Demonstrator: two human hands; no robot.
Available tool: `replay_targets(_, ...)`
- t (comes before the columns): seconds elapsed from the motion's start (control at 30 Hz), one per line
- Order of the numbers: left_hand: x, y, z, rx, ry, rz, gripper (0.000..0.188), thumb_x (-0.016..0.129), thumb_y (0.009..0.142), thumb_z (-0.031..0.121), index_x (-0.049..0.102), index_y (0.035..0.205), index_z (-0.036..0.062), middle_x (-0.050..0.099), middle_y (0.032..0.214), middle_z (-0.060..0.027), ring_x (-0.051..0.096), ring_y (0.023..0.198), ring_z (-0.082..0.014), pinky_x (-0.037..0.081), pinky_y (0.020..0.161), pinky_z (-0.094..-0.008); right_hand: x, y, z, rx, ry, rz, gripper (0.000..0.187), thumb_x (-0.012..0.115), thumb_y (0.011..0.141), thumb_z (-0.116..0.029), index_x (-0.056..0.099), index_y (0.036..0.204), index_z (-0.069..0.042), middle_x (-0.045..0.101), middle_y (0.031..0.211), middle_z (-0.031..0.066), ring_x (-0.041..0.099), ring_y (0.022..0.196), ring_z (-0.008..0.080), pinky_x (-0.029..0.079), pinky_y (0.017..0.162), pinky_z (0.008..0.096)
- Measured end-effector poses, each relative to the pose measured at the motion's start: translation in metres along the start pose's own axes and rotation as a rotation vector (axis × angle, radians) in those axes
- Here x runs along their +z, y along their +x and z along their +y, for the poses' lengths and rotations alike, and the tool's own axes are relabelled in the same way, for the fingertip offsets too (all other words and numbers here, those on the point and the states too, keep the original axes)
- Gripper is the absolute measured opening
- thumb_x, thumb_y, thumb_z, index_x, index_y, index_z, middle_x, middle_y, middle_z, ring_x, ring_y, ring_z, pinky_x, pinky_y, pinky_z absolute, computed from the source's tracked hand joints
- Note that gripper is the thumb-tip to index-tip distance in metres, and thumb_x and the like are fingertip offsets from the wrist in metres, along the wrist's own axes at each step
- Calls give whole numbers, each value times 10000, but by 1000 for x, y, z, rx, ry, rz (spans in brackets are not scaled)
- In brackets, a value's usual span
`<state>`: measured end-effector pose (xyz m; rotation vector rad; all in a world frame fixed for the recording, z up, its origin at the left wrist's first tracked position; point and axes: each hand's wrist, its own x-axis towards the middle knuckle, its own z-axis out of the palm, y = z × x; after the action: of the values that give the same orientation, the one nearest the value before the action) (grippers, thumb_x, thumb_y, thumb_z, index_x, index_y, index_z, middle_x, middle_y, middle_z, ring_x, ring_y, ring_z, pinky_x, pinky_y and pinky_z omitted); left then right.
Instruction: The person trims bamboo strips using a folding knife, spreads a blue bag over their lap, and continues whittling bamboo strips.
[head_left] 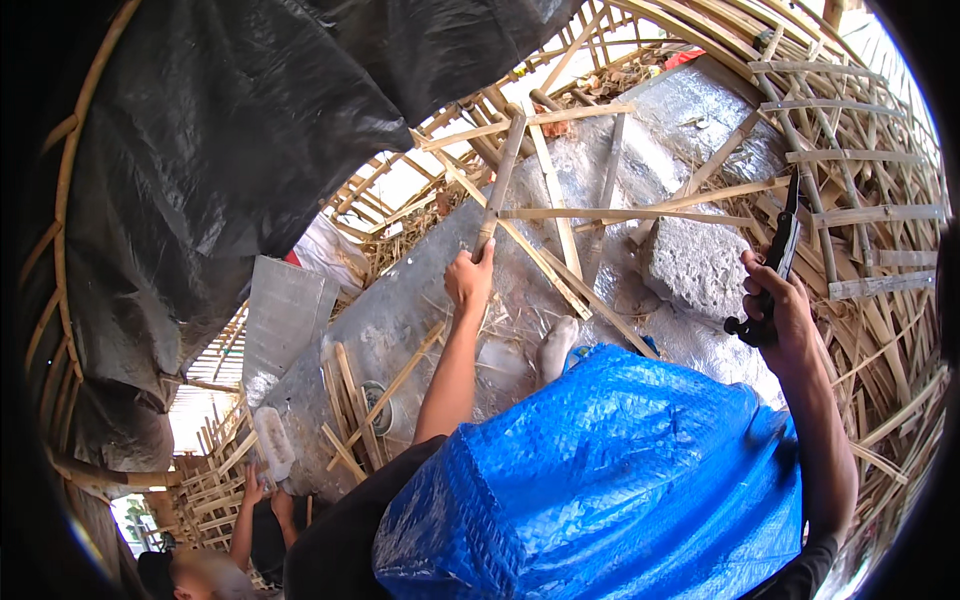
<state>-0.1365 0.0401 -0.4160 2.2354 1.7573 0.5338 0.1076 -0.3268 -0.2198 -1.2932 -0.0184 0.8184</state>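
Note:
My left hand grips the near end of a bamboo stick that rises away from me across several crossed bamboo strips. My right hand is closed on the black handle of a dark knife, blade pointing up, to the right of a rough grey stone. A blue woven plastic sheet covers my lap between both forearms. My foot shows just beyond the sheet.
A silvery ground sheet lies under the strips. Woven bamboo lattice curves along the right side. Black plastic hangs at upper left. Another person sits at lower left, arms raised. Loose bamboo strips lie at left.

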Motion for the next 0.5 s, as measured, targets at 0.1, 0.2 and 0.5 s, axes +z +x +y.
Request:
replay_targets(0.1, -21, 5, 11, 19, -85, 56, 652, 693, 796, 668, 696, 695, 24, 691, 700, -200, 681, 711, -417, 511, 664, -509, 3, -2, -3, 20, -24, 42, 158, 695, 927, -146, 581, 1012, -77, 455, 706, -59, 366, 520, 25, 269, 456, 188)
replay_targets(0.2, -46, 10, 29, 80, -123, 168, 636, 755, 766, 634, 660, 625, 21, 648, 585, -153, 652, 583, -365, 489, 593, -471, -7, 9, 1, 48, -85, 27, 227, 692, 911, -159, 589, 1100, -89, 459, 708, -52, 397, 536, 45, 327, 455, 233)
replay_targets(0.5, -160, 18, 128, 574, -182, 671, 460, 815, 776, 484, 601, 658, 95, 639, 628, -62, 638, 575, -317, 475, 524, -426, -19, 19, 8, -63, -63, 104, 231, 716, 849, -67, 582, 1036, -54, 562, 753, 2, 464, 552, 65, 348, 468, 213)
